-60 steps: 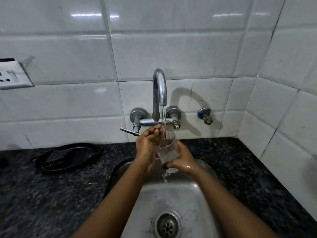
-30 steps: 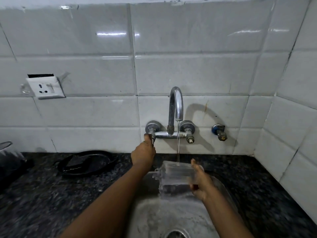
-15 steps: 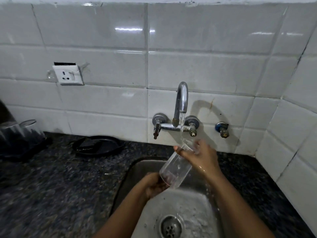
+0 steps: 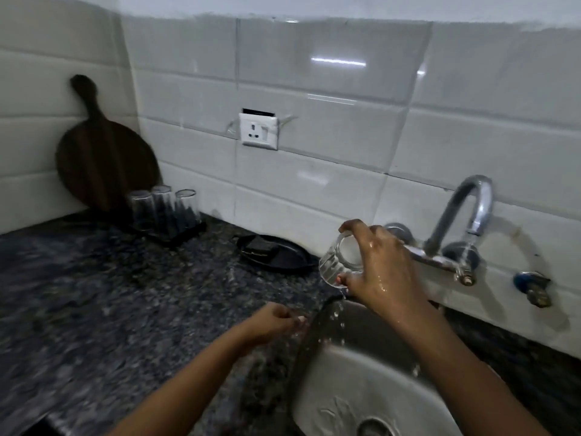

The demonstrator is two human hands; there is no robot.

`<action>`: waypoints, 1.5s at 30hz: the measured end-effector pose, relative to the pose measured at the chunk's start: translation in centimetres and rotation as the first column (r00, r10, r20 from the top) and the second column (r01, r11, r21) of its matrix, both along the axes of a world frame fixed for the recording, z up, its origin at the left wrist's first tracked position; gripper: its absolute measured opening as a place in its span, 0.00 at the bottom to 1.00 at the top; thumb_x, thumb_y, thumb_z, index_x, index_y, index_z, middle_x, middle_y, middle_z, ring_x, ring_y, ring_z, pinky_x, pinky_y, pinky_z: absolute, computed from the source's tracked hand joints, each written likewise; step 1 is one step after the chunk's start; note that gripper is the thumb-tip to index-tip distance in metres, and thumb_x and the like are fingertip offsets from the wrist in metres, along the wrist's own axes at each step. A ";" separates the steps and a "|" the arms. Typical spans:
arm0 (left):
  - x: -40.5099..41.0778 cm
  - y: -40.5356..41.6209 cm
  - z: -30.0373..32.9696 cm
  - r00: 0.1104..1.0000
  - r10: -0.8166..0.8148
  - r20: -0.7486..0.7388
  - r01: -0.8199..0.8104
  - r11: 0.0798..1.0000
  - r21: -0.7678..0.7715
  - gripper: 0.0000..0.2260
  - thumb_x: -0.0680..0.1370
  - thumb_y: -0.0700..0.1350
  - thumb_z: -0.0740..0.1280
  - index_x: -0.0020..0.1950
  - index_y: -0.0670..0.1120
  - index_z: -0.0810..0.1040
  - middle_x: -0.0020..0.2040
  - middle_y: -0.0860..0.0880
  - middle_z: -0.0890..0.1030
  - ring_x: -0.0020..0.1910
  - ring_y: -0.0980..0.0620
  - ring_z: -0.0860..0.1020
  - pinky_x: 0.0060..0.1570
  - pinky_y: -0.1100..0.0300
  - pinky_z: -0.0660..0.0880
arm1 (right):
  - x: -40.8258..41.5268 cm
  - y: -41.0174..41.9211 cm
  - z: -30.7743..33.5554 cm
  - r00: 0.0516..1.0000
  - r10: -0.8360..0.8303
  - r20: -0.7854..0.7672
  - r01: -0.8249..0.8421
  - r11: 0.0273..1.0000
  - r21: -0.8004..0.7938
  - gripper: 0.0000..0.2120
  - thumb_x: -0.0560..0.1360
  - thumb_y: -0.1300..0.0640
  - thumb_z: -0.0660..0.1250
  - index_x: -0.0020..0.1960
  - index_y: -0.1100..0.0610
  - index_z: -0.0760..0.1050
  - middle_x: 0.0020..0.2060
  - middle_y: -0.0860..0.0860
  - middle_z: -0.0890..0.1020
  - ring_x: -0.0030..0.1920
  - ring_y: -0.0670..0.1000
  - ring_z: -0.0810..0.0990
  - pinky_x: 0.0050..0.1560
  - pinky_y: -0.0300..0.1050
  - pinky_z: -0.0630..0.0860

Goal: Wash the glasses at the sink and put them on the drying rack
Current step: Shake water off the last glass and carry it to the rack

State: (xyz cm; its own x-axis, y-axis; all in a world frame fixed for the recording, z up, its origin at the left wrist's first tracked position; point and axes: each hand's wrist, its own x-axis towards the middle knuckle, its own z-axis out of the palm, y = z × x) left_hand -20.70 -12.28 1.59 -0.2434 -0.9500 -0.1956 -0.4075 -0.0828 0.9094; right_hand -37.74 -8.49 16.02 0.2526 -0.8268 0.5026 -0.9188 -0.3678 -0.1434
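My right hand grips a clear wet glass, tipped on its side above the left rim of the steel sink, and water drips from it. My left hand hovers loosely curled over the counter edge beside the sink and holds nothing. Three clear glasses stand upside down on a dark drying rack at the back left of the counter. A thin stream of water still runs from the chrome tap on the wall.
A black tray with a dark item lies on the speckled dark counter between rack and sink. A round wooden board leans in the left corner. On the tiled wall sits a white socket, and a blue valve is right of the tap.
The view has swung left, bringing the rack and board into sight. My right hand has carried the glass out from under the tap to the sink's left rim; my left hand has let go.
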 end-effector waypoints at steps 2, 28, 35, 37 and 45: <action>6.0 -0.2 -0.5 0.988 0.151 0.003 -0.151 0.985 -0.079 0.11 0.77 0.48 0.66 0.35 0.46 0.77 0.28 0.54 0.72 0.28 0.59 0.69 0.29 0.67 0.64 | 3.4 -1.5 -0.5 0.998 0.042 -0.040 -0.044 0.997 -0.063 0.32 0.65 0.61 0.74 0.65 0.48 0.67 0.59 0.52 0.74 0.58 0.56 0.74 0.48 0.45 0.71; 37.7 -1.2 -10.8 0.428 0.660 0.617 -0.487 0.744 -0.458 0.25 0.78 0.61 0.54 0.66 0.46 0.70 0.69 0.44 0.70 0.70 0.45 0.66 0.70 0.49 0.61 | 43.3 -28.0 -9.8 0.979 0.040 0.202 -0.121 0.904 0.410 0.35 0.64 0.61 0.78 0.67 0.53 0.66 0.62 0.61 0.66 0.59 0.61 0.72 0.61 0.47 0.71; 37.9 -1.2 -10.9 0.408 0.629 0.662 -0.486 0.763 -0.425 0.29 0.76 0.62 0.47 0.63 0.44 0.73 0.66 0.43 0.73 0.67 0.43 0.71 0.67 0.48 0.66 | 44.3 -29.9 -10.2 0.986 0.032 0.162 -0.101 0.893 0.439 0.39 0.68 0.58 0.75 0.74 0.53 0.60 0.67 0.61 0.63 0.66 0.60 0.67 0.68 0.47 0.64; 37.8 -1.2 -10.8 0.407 0.625 0.666 -0.491 0.765 -0.417 0.29 0.76 0.62 0.48 0.63 0.45 0.73 0.66 0.43 0.74 0.67 0.44 0.70 0.67 0.48 0.66 | 44.8 -30.2 -10.4 0.990 0.053 0.130 -0.103 0.905 0.413 0.37 0.69 0.59 0.74 0.74 0.54 0.61 0.68 0.61 0.64 0.66 0.61 0.68 0.66 0.47 0.65; 38.0 -1.2 -11.2 0.416 0.630 0.656 -0.483 0.764 -0.427 0.28 0.76 0.61 0.48 0.63 0.44 0.73 0.66 0.42 0.73 0.67 0.43 0.70 0.67 0.47 0.66 | 45.2 -29.4 -10.8 0.989 0.124 0.081 -0.144 0.930 0.338 0.27 0.73 0.60 0.70 0.70 0.57 0.66 0.63 0.63 0.73 0.63 0.61 0.72 0.63 0.48 0.68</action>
State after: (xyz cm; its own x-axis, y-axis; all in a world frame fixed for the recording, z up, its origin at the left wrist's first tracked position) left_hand 17.33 -13.52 -9.61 0.5082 -0.8522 0.1247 -0.8304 -0.4464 0.3333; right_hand 7.49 -37.94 5.21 0.3524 -0.9116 0.2117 -0.8508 -0.4063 -0.3331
